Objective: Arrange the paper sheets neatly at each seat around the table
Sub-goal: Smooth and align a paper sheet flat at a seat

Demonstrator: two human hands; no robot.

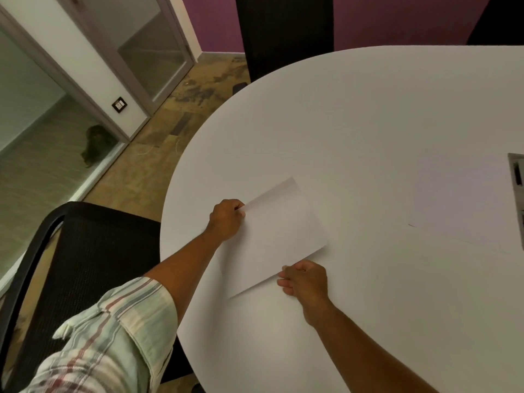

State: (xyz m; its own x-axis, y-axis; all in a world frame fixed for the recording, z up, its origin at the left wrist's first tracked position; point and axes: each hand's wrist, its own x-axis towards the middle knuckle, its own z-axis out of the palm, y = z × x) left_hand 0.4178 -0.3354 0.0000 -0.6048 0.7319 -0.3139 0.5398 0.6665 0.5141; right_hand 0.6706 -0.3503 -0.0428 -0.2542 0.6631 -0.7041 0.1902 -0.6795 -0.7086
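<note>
Both hands, left (225, 219) and right (304, 280), pinch opposite edges of a blank white sheet (276, 236), slightly lifted, askew on the worktop (354, 114).

I am looking down into an office meeting room. A large white desk with a rounded end (354, 109) fills most of my view, with a black mesh office chair (93, 251) drawn up at its near edge and a tall black chair back (283, 32) at its far side. A grey cable port (516, 177) is set into the desk top at the right, beside a plain white paper sheet (465, 202) lying flat. Frosted glass partitions in grey metal frames (153, 49) line the left side, with a small black wall switch (119, 104) on a white panel. The back wall is painted purple (397, 21); the floor is mottled brown tile (181, 114).
</note>
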